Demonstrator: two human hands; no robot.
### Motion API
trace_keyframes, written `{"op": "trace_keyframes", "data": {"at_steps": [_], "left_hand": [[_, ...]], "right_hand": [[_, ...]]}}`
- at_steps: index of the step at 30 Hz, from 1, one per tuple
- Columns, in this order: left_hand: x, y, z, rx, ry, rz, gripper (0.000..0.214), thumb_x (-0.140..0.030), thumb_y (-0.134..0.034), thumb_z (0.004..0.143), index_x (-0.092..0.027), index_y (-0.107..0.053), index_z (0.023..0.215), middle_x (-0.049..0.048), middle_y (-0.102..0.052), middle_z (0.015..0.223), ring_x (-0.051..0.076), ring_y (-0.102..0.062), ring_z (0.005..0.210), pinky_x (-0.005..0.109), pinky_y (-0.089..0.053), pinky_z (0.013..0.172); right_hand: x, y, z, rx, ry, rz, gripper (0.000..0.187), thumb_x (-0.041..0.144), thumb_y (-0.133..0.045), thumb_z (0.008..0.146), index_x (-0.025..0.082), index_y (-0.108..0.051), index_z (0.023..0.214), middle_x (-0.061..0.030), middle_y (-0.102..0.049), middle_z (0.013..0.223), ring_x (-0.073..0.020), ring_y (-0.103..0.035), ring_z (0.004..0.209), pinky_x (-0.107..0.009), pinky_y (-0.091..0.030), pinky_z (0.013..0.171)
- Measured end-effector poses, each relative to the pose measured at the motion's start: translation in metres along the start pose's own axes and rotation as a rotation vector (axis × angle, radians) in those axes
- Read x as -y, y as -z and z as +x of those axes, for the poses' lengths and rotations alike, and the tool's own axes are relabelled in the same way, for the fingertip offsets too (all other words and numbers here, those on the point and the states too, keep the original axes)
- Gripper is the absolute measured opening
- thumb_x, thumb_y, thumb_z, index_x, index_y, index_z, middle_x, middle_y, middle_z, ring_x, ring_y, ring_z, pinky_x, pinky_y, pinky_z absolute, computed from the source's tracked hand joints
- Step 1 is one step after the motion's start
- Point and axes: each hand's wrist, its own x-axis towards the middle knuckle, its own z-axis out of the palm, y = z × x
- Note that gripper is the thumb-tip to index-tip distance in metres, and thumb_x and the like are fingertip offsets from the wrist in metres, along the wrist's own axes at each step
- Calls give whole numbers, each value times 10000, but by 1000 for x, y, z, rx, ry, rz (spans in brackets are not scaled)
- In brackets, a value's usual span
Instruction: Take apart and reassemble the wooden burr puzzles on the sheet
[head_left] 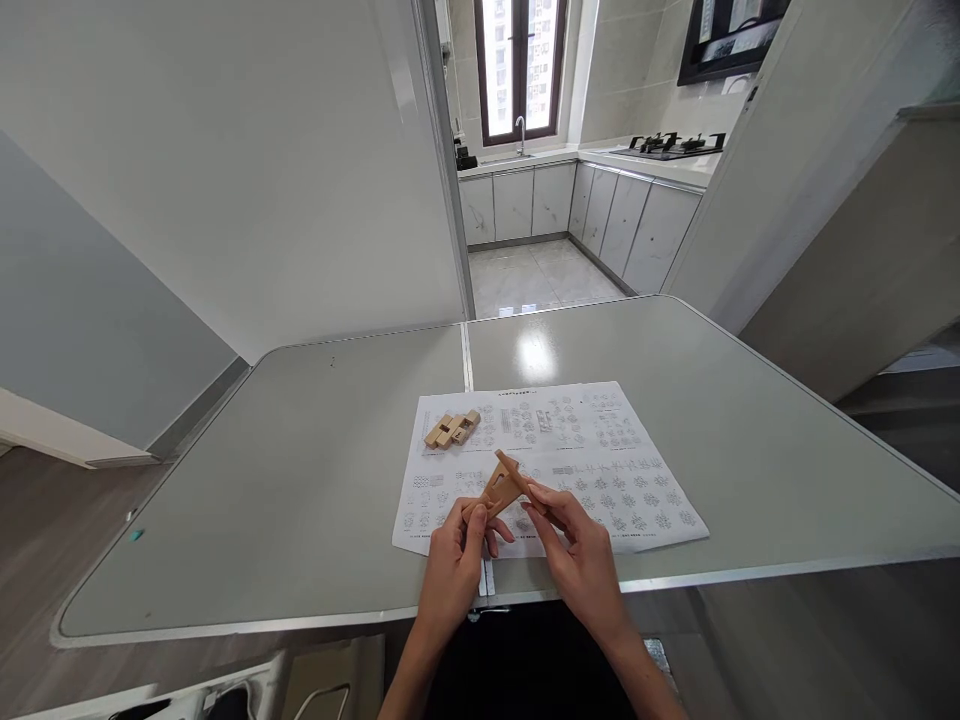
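Over a printed sheet point(637, 500), my left hand point(456, 548) pinches a flat wooden puzzle piece point(500, 490) with a slot in it. My right hand point(576, 535) is closed on a slim wooden puzzle stick point(512, 468), which lies at an angle against the flat piece. Fingers cover parts of both, and I cannot tell whether they are joined. Beyond my left hand, several light wooden blocks point(452, 429) rest side by side on the sheet's upper left.
The sheet, covered with small diagrams, lies on a grey-green table point(315, 480) with a seam down its middle. A small teal bit point(136, 535) sits near the left edge. Past the far edge are a wall point(300, 180) and kitchen cabinets point(517, 205).
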Motion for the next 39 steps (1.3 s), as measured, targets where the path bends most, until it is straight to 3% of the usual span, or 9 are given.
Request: {"op": "trace_keyframes", "data": {"at_steps": [8,19,26,39], "left_hand": [[-4,0,0,-4,-2,-8,396,-547,-434,1068,-205,-622,1003,59,-776,851,186,-594,645,314,-487,663],[-9,0,2,-14,46,-22,440,-622,-433,1035,-226,-594,930,44,-774,863,174,-568,598,308,-476,635],[-8,0,4,17,31,-75,403,-582,-441,1056,-215,-583,969,66,-794,922,150,-546,573,295,-464,609],[-6,1,3,16,25,-71,393,-561,-426,1070,-211,-575,974,67,-794,940,153,-558,608,294,-462,629]], "right_hand": [[0,0,-4,26,55,-98,260,336,-579,1055,290,-712,1274,-71,-739,1323,-289,-717,1210,-468,-624,1009],[2,-3,-9,-6,120,-168,316,314,-593,1051,317,-697,1350,-52,-746,1342,-300,-777,1105,-468,-668,925],[3,-5,-9,-6,117,-154,380,286,-581,1056,353,-661,1422,-28,-690,1435,-293,-751,1179,-472,-642,996],[3,-2,-1,35,31,-61,345,318,-599,1047,315,-707,1375,-54,-731,1375,-295,-707,1254,-458,-607,1046]]}}
